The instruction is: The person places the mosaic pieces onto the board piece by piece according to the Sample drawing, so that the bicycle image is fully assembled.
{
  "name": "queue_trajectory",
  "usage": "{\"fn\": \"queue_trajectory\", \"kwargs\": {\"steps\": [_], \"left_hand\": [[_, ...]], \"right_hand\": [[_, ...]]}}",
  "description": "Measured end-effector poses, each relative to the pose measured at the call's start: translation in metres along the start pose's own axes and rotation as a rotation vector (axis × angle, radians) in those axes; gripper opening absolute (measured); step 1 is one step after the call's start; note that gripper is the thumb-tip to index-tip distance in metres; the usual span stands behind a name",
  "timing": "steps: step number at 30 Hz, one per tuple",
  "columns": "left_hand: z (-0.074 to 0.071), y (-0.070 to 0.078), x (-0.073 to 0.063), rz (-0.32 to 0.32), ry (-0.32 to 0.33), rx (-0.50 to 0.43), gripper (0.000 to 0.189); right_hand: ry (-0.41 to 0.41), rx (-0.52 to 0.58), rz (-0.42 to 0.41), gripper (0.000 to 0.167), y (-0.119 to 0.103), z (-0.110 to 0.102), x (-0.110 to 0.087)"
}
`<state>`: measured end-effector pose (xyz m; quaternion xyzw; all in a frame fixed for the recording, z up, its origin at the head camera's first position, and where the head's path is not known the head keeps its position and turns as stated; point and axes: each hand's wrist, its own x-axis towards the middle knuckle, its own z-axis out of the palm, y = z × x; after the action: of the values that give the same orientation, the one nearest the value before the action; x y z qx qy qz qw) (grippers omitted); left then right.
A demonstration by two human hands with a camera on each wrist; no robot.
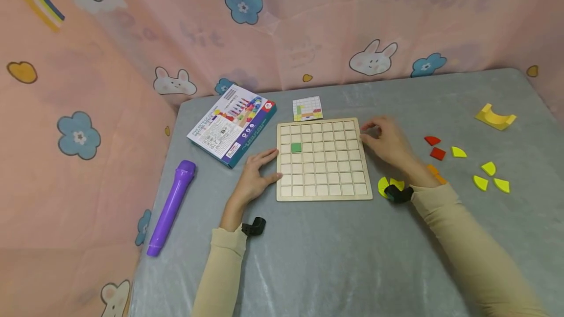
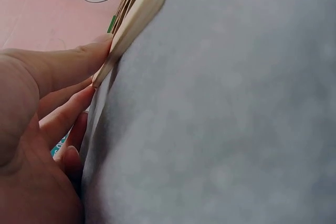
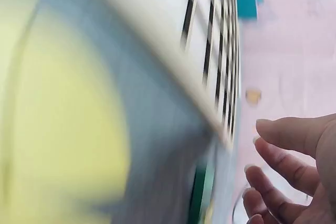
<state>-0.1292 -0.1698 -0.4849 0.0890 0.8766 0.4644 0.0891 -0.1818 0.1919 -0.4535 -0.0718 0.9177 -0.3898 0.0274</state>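
Observation:
A square wooden grid board (image 1: 323,199) lies on the table, with one green square (image 1: 296,147) in its upper left part. My left hand (image 1: 252,178) touches the board's left edge with fingers and thumb extended and spread apart. From the left wrist, the thumb and a fingertip show against the board's pale side (image 2: 142,22). Beside the upper right corner is my right hand (image 1: 387,142), thumb and fingers bent and parted. In the right wrist view these fingers (image 3: 283,163) have nothing between them. A small patterned card (image 1: 307,108) lies just behind the board.
Yellow pieces (image 1: 382,186) sit under my right wrist, partly hidden. Farther right are red pieces (image 1: 437,153), orange pieces (image 1: 434,170), more yellow pieces (image 1: 480,182) and a yellow arch (image 1: 495,117). A box (image 1: 232,124) and a purple microphone (image 1: 172,208) lie at the left.

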Motion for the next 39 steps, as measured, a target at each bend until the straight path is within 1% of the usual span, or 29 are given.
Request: {"fn": "queue_trajectory", "kwargs": {"steps": [3,5,8,10,12,17,20,25,27,29,32,34,35,37,39], "left_hand": [[0.0,0.0,0.0,0.003,0.003,-0.003,0.065],[0.0,0.0,0.0,0.0,0.004,-0.006,0.065],[0.0,0.0,0.0,0.001,0.007,-0.006,0.065],[-0.001,0.0,0.0,0.002,0.009,-0.004,0.065],[-0.001,0.001,0.0,0.003,0.011,-0.004,0.064],[-0.002,0.002,-0.001,-0.009,0.006,-0.011,0.065],[-0.001,0.002,-0.001,-0.009,0.002,-0.012,0.065],[-0.001,0.002,-0.001,-0.01,0.001,-0.009,0.064],[0.0,0.001,-0.001,-0.013,-0.001,-0.007,0.065],[0.0,0.001,-0.001,-0.016,-0.002,-0.007,0.064],[-0.001,0.002,-0.001,-0.016,-0.002,-0.006,0.064],[-0.001,0.002,0.0,-0.015,0.0,-0.004,0.064],[-0.001,0.002,0.0,-0.015,0.001,-0.004,0.064],[-0.001,0.002,0.0,-0.017,0.001,-0.004,0.064],[-0.001,0.001,0.0,-0.02,0.001,-0.004,0.064]], "right_hand": [[0.003,-0.022,0.016,0.031,0.017,-0.018,-0.007],[-0.035,-0.046,0.05,0.037,0.027,-0.028,-0.011],[-0.123,-0.086,0.097,0.043,0.037,-0.041,-0.016],[-0.163,-0.107,0.113,0.044,0.041,-0.045,-0.02],[-0.172,-0.119,0.107,0.041,0.043,-0.047,-0.022],[-0.144,-0.123,0.124,0.036,0.042,-0.046,-0.024],[-0.138,-0.106,0.146,0.035,0.041,-0.044,-0.024],[-0.125,-0.093,0.159,0.034,0.04,-0.042,-0.025],[-0.106,-0.093,0.161,0.032,0.04,-0.041,-0.026],[-0.056,-0.09,0.161,0.03,0.038,-0.039,-0.026],[0.052,-0.066,0.133,0.026,0.031,-0.032,-0.026],[0.117,-0.042,0.098,0.023,0.024,-0.025,-0.025],[0.137,-0.021,0.076,0.021,0.019,-0.021,-0.025],[0.14,0.011,0.033,0.018,0.009,-0.013,-0.023],[0.11,0.045,0.002,0.016,-0.002,-0.004,-0.02]]}}
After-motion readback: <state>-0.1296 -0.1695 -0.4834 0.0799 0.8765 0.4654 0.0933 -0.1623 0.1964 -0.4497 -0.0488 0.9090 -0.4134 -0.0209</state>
